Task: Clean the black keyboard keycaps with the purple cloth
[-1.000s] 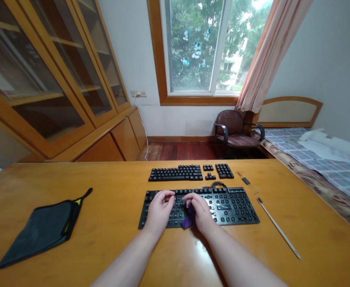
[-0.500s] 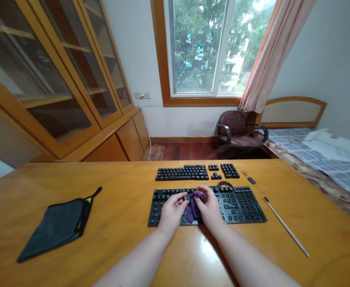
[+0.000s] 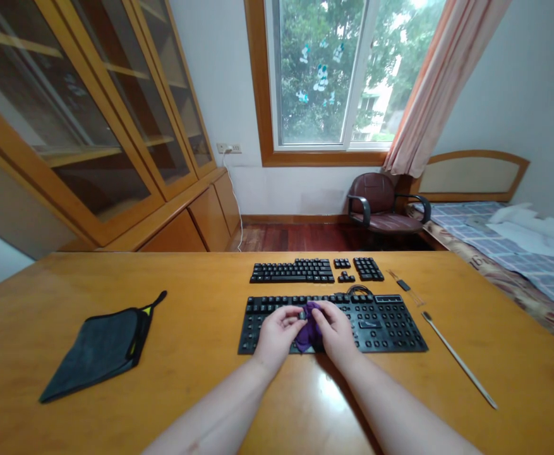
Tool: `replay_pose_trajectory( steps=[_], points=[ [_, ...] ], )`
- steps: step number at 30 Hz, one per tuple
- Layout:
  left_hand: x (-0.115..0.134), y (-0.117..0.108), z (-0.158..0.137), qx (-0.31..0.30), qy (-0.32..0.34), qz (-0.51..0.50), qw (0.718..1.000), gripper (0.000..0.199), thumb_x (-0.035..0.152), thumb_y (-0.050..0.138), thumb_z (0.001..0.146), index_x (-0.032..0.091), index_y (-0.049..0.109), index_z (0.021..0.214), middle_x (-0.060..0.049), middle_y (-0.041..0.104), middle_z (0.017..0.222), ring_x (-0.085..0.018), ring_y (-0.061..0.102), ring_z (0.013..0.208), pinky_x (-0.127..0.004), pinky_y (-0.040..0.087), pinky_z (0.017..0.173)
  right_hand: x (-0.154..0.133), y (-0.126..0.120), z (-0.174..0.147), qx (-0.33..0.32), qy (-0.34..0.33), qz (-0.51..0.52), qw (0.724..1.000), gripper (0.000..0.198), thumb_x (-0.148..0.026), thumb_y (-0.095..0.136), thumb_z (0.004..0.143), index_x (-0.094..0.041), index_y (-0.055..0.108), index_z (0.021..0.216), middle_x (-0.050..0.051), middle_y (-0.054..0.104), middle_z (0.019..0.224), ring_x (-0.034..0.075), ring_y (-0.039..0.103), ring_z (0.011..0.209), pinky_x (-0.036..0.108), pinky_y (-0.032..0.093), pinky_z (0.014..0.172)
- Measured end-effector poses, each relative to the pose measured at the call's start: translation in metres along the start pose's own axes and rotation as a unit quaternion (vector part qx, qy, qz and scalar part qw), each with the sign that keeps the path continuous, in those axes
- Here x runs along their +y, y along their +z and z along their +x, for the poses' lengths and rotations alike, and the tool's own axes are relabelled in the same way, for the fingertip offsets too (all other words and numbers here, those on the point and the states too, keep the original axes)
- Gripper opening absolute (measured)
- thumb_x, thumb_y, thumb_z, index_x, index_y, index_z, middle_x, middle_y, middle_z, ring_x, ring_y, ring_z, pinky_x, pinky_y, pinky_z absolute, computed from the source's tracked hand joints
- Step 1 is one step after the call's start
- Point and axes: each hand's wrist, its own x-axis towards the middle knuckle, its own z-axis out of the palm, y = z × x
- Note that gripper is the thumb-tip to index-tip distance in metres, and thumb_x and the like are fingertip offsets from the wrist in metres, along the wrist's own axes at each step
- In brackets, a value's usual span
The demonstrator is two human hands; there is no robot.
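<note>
Over the black keyboard [image 3: 390, 325], my right hand [image 3: 337, 325] is closed around a crumpled purple cloth [image 3: 309, 335]. My left hand [image 3: 277, 328] pinches a small dark keycap [image 3: 302, 315] right beside the cloth. Much of the keyboard has bare switches showing, while some caps remain along its top rows. Both hands hide its middle. Behind it, loose keycaps [image 3: 290, 272] lie arranged in keyboard order, with a separate block of number-pad caps [image 3: 368, 268] to the right.
A wire keycap puller [image 3: 403, 285] and a long thin brush [image 3: 461, 360] lie right of the keyboard. On the left is a folded grey cloth [image 3: 96, 347] with a black loop. Beyond the wooden desk [image 3: 201, 379] stand an armchair [image 3: 381, 202] and a bed.
The fingers of my left hand have come in against the purple cloth, and a keycap now shows between them. The whole view has shifted slightly.
</note>
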Motion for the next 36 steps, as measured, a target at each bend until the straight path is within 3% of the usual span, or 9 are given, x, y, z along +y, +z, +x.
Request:
replay_pose_trajectory(
  steps=[4, 7, 11, 15, 18, 23, 27, 32, 36],
  points=[
    [-0.001, -0.004, 0.005, 0.030, 0.035, 0.006, 0.999, 0.022, 0.018, 0.069, 0.062, 0.013, 0.067, 0.083, -0.006, 0.067, 0.082, -0.015, 0.062, 0.074, -0.028, 0.051, 0.074, -0.002, -0.001, 0.001, -0.059, -0.032, 0.039, 0.997, 0.028, -0.032, 0.042, 0.089, -0.021, 0.068, 0.094, 0.008, 0.067, 0.095, 0.021, 0.061, 0.091, 0.035, 0.046, 0.083],
    [-0.001, -0.005, 0.006, 0.034, 0.019, -0.017, 0.999, 0.023, 0.018, 0.069, 0.063, 0.013, 0.066, 0.086, -0.006, 0.068, 0.082, -0.015, 0.063, 0.075, -0.027, 0.051, 0.073, -0.001, 0.000, 0.003, -0.077, -0.026, 0.028, 0.996, 0.023, -0.030, 0.050, 0.085, -0.022, 0.067, 0.098, 0.008, 0.067, 0.098, 0.021, 0.061, 0.093, 0.035, 0.046, 0.085],
    [0.001, -0.004, 0.005, 0.042, -0.001, -0.030, 0.999, 0.026, 0.020, 0.069, 0.063, 0.013, 0.066, 0.088, -0.006, 0.069, 0.081, -0.016, 0.063, 0.075, -0.028, 0.052, 0.073, 0.005, 0.005, 0.003, -0.058, 0.015, 0.029, 0.998, 0.019, -0.030, 0.056, 0.080, -0.019, 0.066, 0.093, 0.007, 0.067, 0.090, 0.021, 0.061, 0.085, 0.033, 0.048, 0.078],
    [0.005, -0.003, 0.001, 0.029, 0.021, -0.016, 0.999, 0.024, 0.019, 0.069, 0.063, 0.015, 0.066, 0.086, -0.007, 0.069, 0.088, -0.018, 0.064, 0.083, -0.031, 0.050, 0.081, 0.009, 0.008, 0.003, -0.001, 0.061, 0.069, 0.996, 0.015, -0.032, 0.061, 0.076, -0.018, 0.060, 0.081, 0.003, 0.064, 0.075, 0.017, 0.059, 0.068, 0.029, 0.048, 0.064],
    [0.006, -0.004, -0.002, 0.008, 0.064, 0.034, 0.997, 0.021, 0.019, 0.068, 0.064, 0.016, 0.068, 0.085, -0.007, 0.068, 0.090, -0.019, 0.063, 0.086, -0.033, 0.050, 0.083, 0.006, 0.007, 0.003, 0.014, 0.064, 0.099, 0.993, 0.016, -0.032, 0.063, 0.074, -0.018, 0.059, 0.082, 0.004, 0.064, 0.078, 0.018, 0.060, 0.072, 0.030, 0.048, 0.068],
    [0.006, -0.008, -0.003, -0.007, 0.114, 0.145, 0.983, 0.018, 0.020, 0.067, 0.067, 0.020, 0.072, 0.084, -0.007, 0.068, 0.089, -0.020, 0.062, 0.086, -0.036, 0.049, 0.085, -0.002, 0.001, 0.003, -0.040, 0.051, 0.079, 0.995, 0.020, -0.035, 0.056, 0.080, -0.019, 0.066, 0.085, 0.007, 0.067, 0.085, 0.022, 0.061, 0.082, 0.034, 0.047, 0.078],
    [0.003, -0.009, -0.001, 0.009, 0.120, 0.140, 0.983, 0.018, 0.021, 0.066, 0.068, 0.020, 0.072, 0.086, -0.006, 0.067, 0.091, -0.020, 0.062, 0.087, -0.035, 0.050, 0.084, -0.003, -0.002, 0.004, -0.073, 0.045, 0.117, 0.989, 0.032, -0.041, 0.048, 0.085, -0.018, 0.070, 0.086, 0.008, 0.069, 0.089, 0.023, 0.061, 0.087, 0.037, 0.046, 0.083],
    [0.000, -0.009, 0.000, 0.024, 0.106, 0.113, 0.988, 0.020, 0.023, 0.065, 0.070, 0.018, 0.069, 0.089, -0.007, 0.067, 0.092, -0.020, 0.062, 0.089, -0.034, 0.049, 0.084, -0.006, -0.001, 0.006, -0.051, 0.119, 0.185, 0.974, 0.026, -0.041, 0.064, 0.073, -0.020, 0.071, 0.087, 0.008, 0.071, 0.093, 0.024, 0.063, 0.090, 0.040, 0.046, 0.087],
    [-0.001, -0.009, -0.001, 0.063, 0.119, 0.119, 0.984, 0.020, 0.024, 0.064, 0.071, 0.017, 0.066, 0.090, -0.006, 0.066, 0.090, -0.019, 0.061, 0.086, -0.034, 0.049, 0.083, -0.003, 0.002, 0.004, -0.065, 0.135, 0.225, 0.963, 0.026, -0.035, 0.067, 0.071, -0.021, 0.070, 0.092, 0.008, 0.070, 0.098, 0.024, 0.063, 0.094, 0.041, 0.044, 0.090]
  ],
)
